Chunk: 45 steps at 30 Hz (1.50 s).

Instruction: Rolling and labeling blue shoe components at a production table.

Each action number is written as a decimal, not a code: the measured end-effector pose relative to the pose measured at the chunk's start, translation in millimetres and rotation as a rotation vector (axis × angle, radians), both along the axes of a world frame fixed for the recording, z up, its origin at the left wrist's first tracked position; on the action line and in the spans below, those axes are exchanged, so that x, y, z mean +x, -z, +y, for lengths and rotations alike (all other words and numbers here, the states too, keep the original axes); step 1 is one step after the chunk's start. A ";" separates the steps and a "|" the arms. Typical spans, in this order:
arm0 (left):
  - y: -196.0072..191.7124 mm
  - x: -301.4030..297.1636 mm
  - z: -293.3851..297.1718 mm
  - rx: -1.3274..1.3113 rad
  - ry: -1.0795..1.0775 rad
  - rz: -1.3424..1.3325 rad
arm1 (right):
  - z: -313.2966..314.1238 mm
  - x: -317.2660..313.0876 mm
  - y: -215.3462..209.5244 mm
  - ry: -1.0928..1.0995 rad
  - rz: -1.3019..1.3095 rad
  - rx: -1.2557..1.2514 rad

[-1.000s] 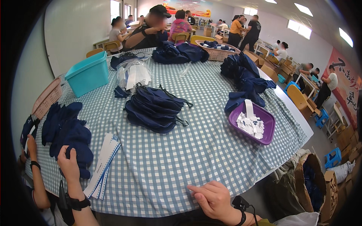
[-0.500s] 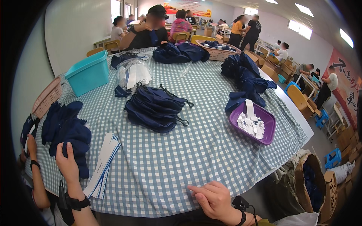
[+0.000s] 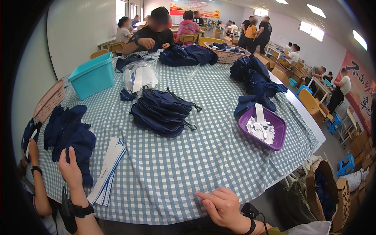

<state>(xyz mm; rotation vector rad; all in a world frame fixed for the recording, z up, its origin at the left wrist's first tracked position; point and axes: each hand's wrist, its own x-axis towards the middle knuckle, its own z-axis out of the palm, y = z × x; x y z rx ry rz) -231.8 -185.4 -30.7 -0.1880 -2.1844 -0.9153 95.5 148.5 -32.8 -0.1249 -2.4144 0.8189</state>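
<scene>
— Hands?
— My left hand (image 3: 71, 169) lies flat on the blue cloth pile (image 3: 70, 135) at the desk (image 3: 164, 184) edge, pinning it, grasping nothing. My right hand (image 3: 221, 204) rests loosely curled, empty, on the near edge.
— Changes?
— Left hand has slid toward the paper strips (image 3: 107, 172) beside the pile; right unchanged.

A large hall with pale grey walls (image 3: 82, 27) and rectangular ceiling light panels (image 3: 315, 10) glowing overhead. Bright windows (image 3: 309, 29) run along the right wall. The round bench wears a blue-and-white checked cloth (image 3: 203, 156). Yellow wooden chairs (image 3: 311, 102) and small blue plastic stools (image 3: 345, 164) stand on the grey floor (image 3: 333, 145) at right.
</scene>
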 end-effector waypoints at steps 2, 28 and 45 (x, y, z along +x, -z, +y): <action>1.3 -3.9 -4.8 0.077 0.062 -0.107 | 0.8 0.8 1.6 -0.004 -0.010 -0.001; 4.1 -5.7 -8.0 0.140 0.152 -0.111 | -1.4 -0.4 -0.4 -0.010 0.025 -0.012; 3.2 -0.8 -5.8 0.079 0.167 -0.069 | -1.2 0.1 -1.0 -0.012 0.023 -0.019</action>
